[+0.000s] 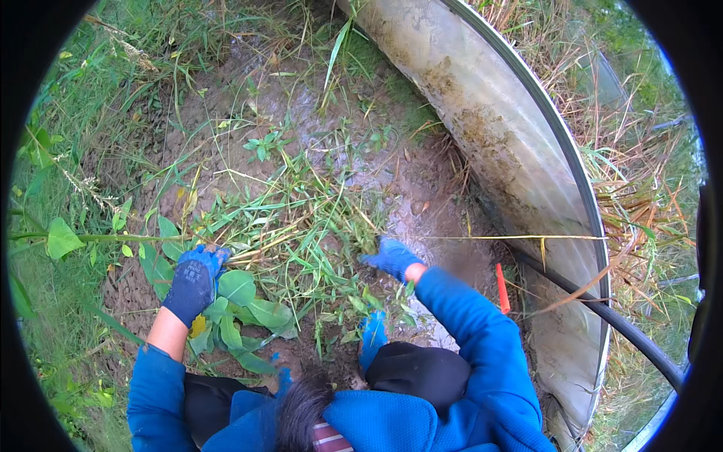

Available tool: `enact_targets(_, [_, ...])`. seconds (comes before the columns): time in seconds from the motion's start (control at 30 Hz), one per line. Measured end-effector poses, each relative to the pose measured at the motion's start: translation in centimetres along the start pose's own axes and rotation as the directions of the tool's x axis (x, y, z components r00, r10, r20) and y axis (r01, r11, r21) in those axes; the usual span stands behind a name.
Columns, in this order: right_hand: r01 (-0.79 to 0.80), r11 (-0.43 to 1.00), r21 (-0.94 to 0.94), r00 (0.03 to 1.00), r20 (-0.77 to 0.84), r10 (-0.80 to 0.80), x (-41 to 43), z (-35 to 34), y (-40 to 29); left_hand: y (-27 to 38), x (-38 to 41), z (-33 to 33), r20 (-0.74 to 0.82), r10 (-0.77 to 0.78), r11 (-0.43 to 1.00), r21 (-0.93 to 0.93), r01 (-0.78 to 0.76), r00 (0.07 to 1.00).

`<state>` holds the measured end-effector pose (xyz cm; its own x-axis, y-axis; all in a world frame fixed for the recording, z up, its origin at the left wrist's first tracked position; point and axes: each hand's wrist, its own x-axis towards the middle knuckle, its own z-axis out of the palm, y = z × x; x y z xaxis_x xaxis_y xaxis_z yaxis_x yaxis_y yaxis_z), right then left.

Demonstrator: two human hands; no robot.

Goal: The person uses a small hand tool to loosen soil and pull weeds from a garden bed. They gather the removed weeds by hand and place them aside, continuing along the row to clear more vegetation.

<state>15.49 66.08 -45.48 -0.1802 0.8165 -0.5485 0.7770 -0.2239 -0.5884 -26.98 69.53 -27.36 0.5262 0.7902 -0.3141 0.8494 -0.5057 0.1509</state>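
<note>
My left hand (195, 278), in a blue knit glove with a dark coating that bears writing, is closed around a bundle of grass stems (254, 255). Broad green leaves (240, 311) spread beside and below it. My right hand (393, 260), in a similar blue glove, is blurred at the right edge of a heap of loose green weeds (299, 217). Whether its fingers grip any of the weeds cannot be seen. Wet brown mud (421, 209) shows under and around the heap.
A curved, mud-stained pale sheet wall (491, 130) with a dark rim rises on the right. A black hose (613, 322) crosses it. An orange-red strip-like object (502, 288) lies near its foot. Tall grass (73, 169) stands on the left; my knee (418, 373) is close below.
</note>
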Motion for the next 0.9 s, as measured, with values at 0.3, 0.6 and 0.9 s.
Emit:
enact_targets(0.3, [-0.131, 0.989, 0.065, 0.984, 0.128, 0.122, -1.4, 6.1, 2.1, 2.9, 1.6, 0.7, -0.201, 0.259, 0.923, 0.338, -0.181, 0.945])
enact_targets(0.6, [0.361, 0.921, -0.144, 0.89, 0.349, -0.295, -5.6, -3.3, -15.9, 11.3, 5.7, -1.0, -0.196, 0.535, 0.845, 0.125, -0.52, 0.822])
enact_targets(0.9, [0.39, 0.907, 0.16, 0.91, 0.084, -0.406, -4.7, -4.6, -10.8, 4.0, 4.3, 2.2, 0.22, 0.233, 0.912, 0.29, -0.291, 0.947])
